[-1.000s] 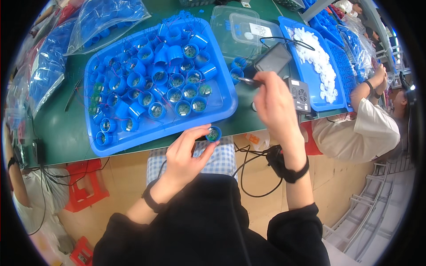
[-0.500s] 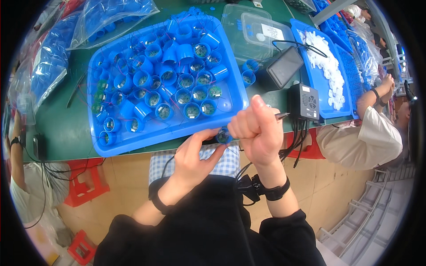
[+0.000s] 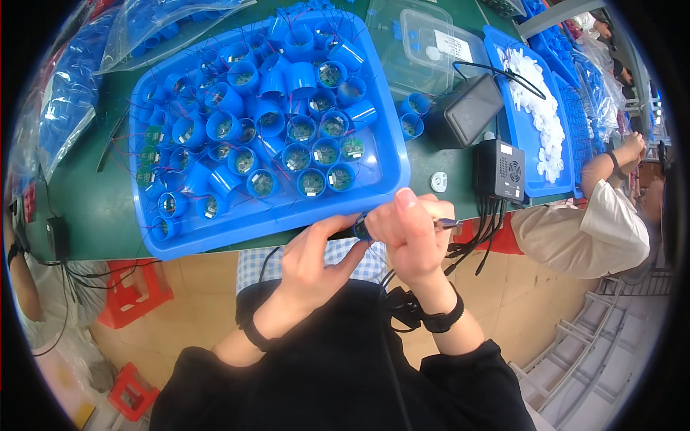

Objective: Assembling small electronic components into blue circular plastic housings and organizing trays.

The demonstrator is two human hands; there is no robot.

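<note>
My left hand (image 3: 310,257) pinches a small blue plastic cup (image 3: 361,227) between thumb and fingers at the table's front edge. Its inside is mostly hidden from here. Against the cup's right side my right hand (image 3: 417,233) is closed in a fist, thumb up, round a slim dark tool (image 3: 447,224) with a pointed metallic end sticking out to the right; its kind cannot be made out. Just beyond both hands lies a big blue tray (image 3: 287,228) crowded with similar blue cups (image 3: 295,157), many holding green circuit boards and thin red and black wires.
A round white part (image 3: 438,181), a black fan-cooled box (image 3: 499,170), a dark block (image 3: 471,111) and two blue cups (image 3: 412,126) stand right of the tray. Farther right is a tray of white pieces (image 3: 543,122). Co-workers sit at both sides; cables hang off the edge.
My right fist has moved down and slightly left, closer over the cup, uncovering the round white part on the table. The view has shifted slightly. Both hands keep their hold.
</note>
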